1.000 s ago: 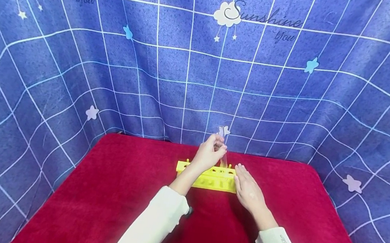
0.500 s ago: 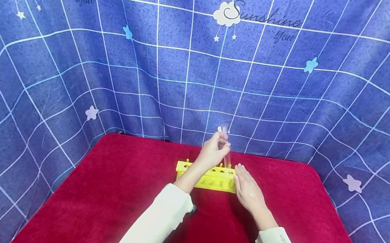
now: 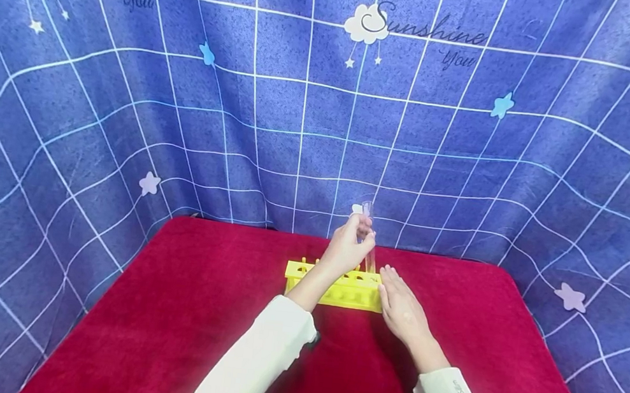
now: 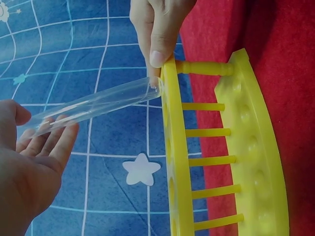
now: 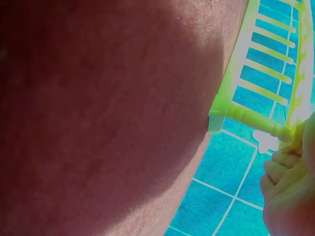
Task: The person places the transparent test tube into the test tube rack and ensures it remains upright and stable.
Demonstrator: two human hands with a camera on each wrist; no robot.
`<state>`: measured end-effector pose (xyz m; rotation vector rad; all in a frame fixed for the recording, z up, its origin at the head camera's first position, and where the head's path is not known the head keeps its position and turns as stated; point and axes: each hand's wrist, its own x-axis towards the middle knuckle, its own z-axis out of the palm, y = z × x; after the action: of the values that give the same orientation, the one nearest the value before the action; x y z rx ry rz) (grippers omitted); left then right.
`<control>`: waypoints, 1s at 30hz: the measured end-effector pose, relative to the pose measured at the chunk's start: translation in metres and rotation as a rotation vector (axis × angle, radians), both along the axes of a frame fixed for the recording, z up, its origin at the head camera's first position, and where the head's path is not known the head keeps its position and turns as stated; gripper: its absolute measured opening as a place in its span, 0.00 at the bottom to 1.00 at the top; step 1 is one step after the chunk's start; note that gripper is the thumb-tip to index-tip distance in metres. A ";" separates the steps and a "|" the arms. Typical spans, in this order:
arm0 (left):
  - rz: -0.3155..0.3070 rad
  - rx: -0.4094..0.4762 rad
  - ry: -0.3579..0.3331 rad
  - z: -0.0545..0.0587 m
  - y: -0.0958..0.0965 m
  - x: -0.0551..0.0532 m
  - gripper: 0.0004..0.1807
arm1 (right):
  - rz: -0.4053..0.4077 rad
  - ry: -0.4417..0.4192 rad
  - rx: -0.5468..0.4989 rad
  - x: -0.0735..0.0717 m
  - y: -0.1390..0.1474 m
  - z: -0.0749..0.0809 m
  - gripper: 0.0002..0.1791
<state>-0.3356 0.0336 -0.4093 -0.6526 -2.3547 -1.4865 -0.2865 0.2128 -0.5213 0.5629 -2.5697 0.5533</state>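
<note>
We note left hand (image 3: 345, 246) pinching clear test tube (image 4: 101, 104), tube tilted, lower end at top of yellow rack (image 3: 351, 298), right hand (image 3: 404, 307) straight-fingered against its end

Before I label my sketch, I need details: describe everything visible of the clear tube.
The colourless, see-through, glass-like cylindrical tube is slim and straight, apparently empty. Held by the left hand's fingers, it tilts, its lower end at the right end of the yellow, plastic-looking rack; whether it has entered a hole is unclear.
</note>
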 end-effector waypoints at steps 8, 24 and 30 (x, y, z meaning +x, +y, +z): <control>-0.007 -0.005 -0.003 -0.002 0.003 0.000 0.14 | -0.004 -0.010 -0.001 0.000 0.001 -0.001 0.25; -0.017 -0.044 -0.019 -0.006 0.006 0.000 0.14 | 0.006 0.053 0.003 -0.002 0.000 -0.004 0.24; -0.011 -0.066 -0.023 -0.009 0.007 0.001 0.14 | 0.004 0.042 -0.001 -0.001 -0.001 -0.004 0.24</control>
<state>-0.3347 0.0406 -0.4186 -0.6682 -2.4308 -1.4339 -0.2877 0.2123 -0.5249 0.5730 -2.5295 0.5379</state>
